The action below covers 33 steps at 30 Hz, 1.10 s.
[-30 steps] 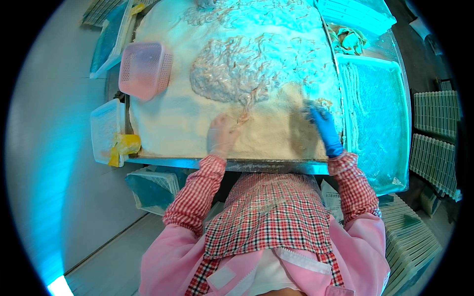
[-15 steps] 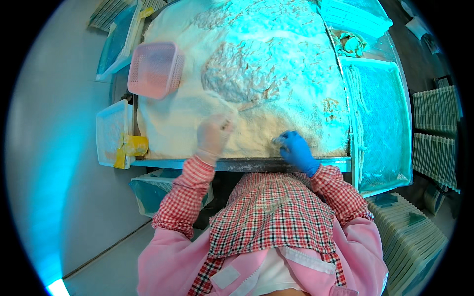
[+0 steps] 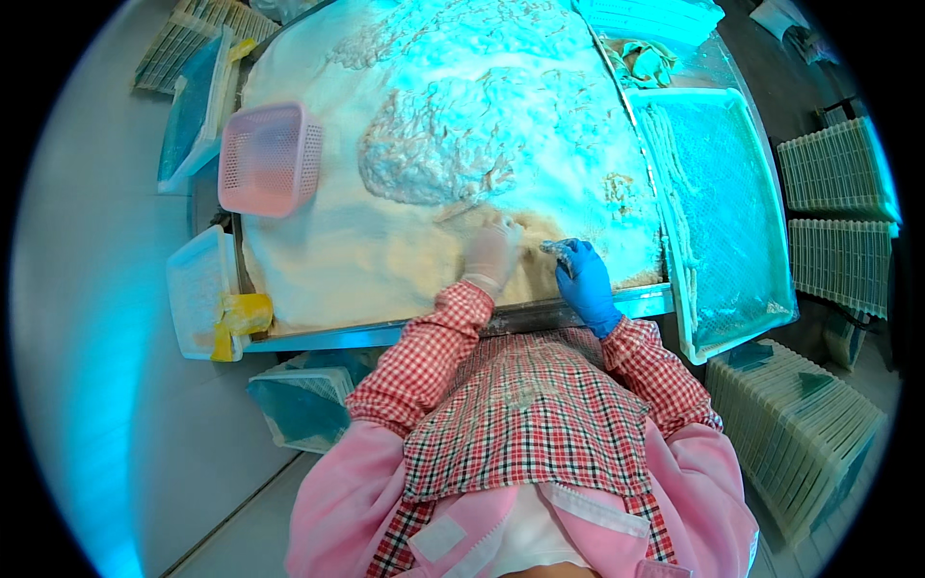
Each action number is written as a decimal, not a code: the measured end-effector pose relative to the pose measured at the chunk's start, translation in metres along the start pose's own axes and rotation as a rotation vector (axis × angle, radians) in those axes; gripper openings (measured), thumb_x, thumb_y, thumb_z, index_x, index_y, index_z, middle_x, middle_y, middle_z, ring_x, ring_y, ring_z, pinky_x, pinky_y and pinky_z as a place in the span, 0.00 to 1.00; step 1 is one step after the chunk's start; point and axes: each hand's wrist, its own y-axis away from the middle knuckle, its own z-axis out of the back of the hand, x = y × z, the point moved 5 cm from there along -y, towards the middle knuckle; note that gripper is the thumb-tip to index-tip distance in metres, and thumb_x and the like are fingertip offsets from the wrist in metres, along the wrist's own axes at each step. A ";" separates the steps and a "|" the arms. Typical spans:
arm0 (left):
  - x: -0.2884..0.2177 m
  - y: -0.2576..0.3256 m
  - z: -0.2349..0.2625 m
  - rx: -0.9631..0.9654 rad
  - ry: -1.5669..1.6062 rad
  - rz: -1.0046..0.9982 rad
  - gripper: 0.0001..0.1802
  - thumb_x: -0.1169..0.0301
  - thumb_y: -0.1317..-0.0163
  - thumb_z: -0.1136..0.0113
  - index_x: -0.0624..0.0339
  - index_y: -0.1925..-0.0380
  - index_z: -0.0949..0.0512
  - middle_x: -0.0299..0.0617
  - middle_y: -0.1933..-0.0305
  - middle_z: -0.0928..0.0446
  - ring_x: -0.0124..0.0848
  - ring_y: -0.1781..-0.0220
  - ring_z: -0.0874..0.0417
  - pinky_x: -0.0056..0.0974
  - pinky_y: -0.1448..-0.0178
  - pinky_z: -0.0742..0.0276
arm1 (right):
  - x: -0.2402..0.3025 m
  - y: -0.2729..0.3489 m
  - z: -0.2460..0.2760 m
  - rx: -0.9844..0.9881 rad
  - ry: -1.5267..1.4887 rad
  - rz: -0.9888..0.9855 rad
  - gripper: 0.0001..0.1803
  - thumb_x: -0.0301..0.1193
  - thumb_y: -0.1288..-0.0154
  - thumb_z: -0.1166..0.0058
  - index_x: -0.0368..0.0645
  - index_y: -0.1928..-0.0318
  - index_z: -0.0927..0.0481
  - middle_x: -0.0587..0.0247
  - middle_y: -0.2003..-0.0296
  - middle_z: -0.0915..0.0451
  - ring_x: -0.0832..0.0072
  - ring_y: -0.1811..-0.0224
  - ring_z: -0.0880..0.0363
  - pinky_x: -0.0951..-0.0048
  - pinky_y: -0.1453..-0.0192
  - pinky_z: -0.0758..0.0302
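A pink basket [image 3: 269, 157] is seated on the flour-covered bench [image 3: 328, 260]. The left hand [image 3: 491, 252] is pressed flat, grip open, on the crumb layer. Just beside it, the blue-gloved right hand [image 3: 583, 279] is closed on a small breaded piece [image 3: 557, 248].

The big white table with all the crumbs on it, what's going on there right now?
A person in a pink apron and red checked sleeves is working at a table covered in a pale, crumb-like coating. The left hand, in a whitish glove, presses into the crumbs near the front edge. The right hand, in a blue glove, holds a small coated piece just above the crumbs. A pink basket sits at the table's left, and a mesh tray with a row of pieces lies at the right.
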 end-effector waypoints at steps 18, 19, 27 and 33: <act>-0.030 0.045 -0.003 -0.029 0.216 0.110 0.24 0.63 0.45 0.43 0.60 0.48 0.25 0.45 0.55 0.24 0.44 0.51 0.26 0.48 0.46 0.33 | -0.036 0.001 -0.058 0.138 -1.553 -0.989 0.13 0.36 0.33 0.45 0.40 0.54 0.22 0.65 0.65 0.20 0.76 0.64 0.21 0.73 0.64 0.23; -0.032 0.046 0.002 -0.071 0.225 0.119 0.25 0.64 0.45 0.44 0.60 0.47 0.26 0.46 0.54 0.24 0.45 0.51 0.26 0.48 0.46 0.33 | -0.033 -0.002 -0.059 0.084 -1.606 -0.955 0.13 0.36 0.33 0.45 0.41 0.54 0.22 0.65 0.65 0.20 0.76 0.65 0.21 0.74 0.65 0.23; -0.056 0.012 0.017 -0.352 0.575 0.085 0.26 0.67 0.34 0.56 0.59 0.36 0.34 0.52 0.28 0.42 0.50 0.26 0.47 0.54 0.24 0.58 | 0.001 -0.004 -0.070 0.018 -1.894 -0.772 0.26 0.47 0.28 0.54 0.45 0.37 0.31 0.63 0.41 0.28 0.73 0.43 0.29 0.70 0.40 0.30; -0.063 -0.020 -0.003 -0.141 0.181 0.096 0.33 0.60 0.34 0.53 0.55 0.30 0.44 0.50 0.25 0.48 0.47 0.23 0.52 0.58 0.24 0.64 | -0.026 0.012 -0.053 0.096 -2.174 -0.917 0.29 0.47 0.27 0.56 0.44 0.34 0.35 0.58 0.37 0.31 0.66 0.38 0.31 0.64 0.35 0.32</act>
